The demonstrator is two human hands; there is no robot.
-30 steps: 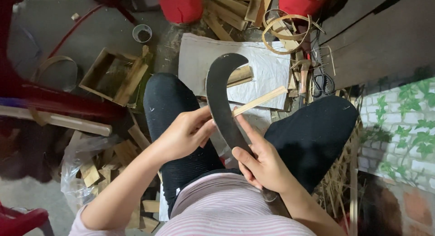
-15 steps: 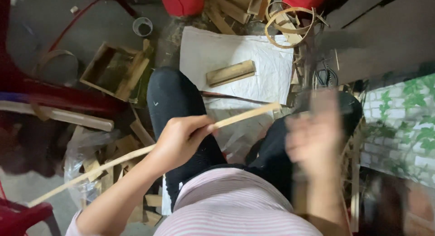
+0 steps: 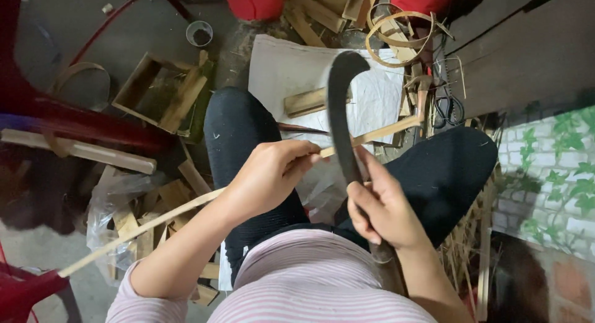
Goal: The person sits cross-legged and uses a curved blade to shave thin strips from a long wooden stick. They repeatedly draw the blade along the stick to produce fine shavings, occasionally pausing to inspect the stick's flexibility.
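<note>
Left hand (image 3: 269,177) pinches a long, thin, pale bamboo strip (image 3: 149,221) at mid-length above the knees; the strip looks light and springy, likely splintery at the edges, best held near the blade. Right hand (image 3: 384,211) clenches the handle of a dark, curved, hooked metal knife (image 3: 339,106), seemingly heavy and stiff, its edge crossing the strip. Far left, an open wooden box (image 3: 155,90) looks empty; a small round cup (image 3: 199,33) holds something dark.
</note>
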